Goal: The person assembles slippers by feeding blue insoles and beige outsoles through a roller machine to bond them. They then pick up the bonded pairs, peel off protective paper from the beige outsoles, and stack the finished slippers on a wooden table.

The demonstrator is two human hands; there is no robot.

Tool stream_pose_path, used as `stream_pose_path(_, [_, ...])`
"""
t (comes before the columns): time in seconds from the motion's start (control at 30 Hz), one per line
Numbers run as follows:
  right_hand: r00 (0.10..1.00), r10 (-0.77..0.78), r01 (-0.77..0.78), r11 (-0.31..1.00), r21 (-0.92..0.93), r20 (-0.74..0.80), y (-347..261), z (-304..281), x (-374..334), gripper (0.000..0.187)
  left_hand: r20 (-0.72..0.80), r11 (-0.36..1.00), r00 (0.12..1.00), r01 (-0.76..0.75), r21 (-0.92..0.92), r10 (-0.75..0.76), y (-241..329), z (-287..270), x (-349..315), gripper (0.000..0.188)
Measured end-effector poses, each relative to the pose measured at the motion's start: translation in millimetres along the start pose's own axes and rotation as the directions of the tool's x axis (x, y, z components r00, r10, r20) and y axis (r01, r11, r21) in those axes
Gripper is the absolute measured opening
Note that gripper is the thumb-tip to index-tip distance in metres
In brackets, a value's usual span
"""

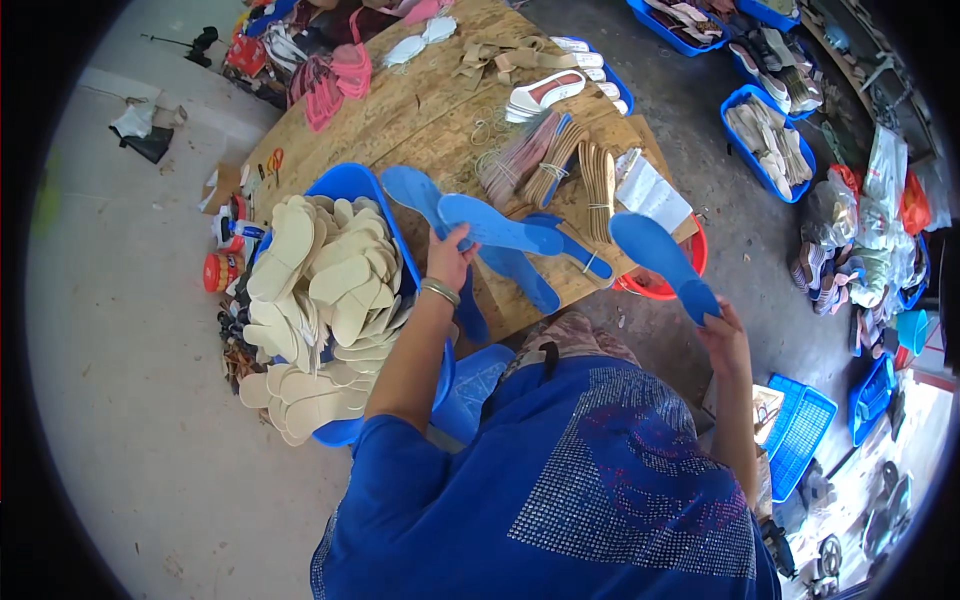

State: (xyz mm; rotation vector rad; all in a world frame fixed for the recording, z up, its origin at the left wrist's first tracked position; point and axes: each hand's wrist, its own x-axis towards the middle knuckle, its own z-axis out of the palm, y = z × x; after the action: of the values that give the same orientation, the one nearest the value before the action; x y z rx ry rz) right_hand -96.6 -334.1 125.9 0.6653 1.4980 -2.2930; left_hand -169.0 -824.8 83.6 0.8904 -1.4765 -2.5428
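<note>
My left hand (pixel 449 264) is closed on a blue insole (pixel 500 228), its thumb on top near one end. Other blue insoles (pixel 410 187) lie under and around it, overlapping; whether the hand also grips one of these I cannot tell. Off to the right, my right hand (pixel 725 338) pinches a single blue insole (pixel 652 252) by its narrower end, and the wide end points away from me. A tied bundle of blue insoles (pixel 583 256) rests on the wooden table (pixel 410 128) between the two hands.
A blue basket (pixel 345 180) heaped with cream insoles (pixel 345 275) stands by my left arm. Several tied insole bundles (pixel 598 180) and a white pad (pixel 655 190) lie on the table. A red bucket (pixel 698 262) stands beyond its right edge; filled blue crates (pixel 765 140) are on the floor.
</note>
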Motion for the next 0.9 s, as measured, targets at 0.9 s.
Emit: stream_pose_path(0.9, [0.990, 0.068, -0.049, 0.987, 0.154, -0.125, 15, 47, 12, 0.032, -0.261, 0.526, 0.882, 0.018, 0.850, 0.392, 43, -75, 212, 0.044])
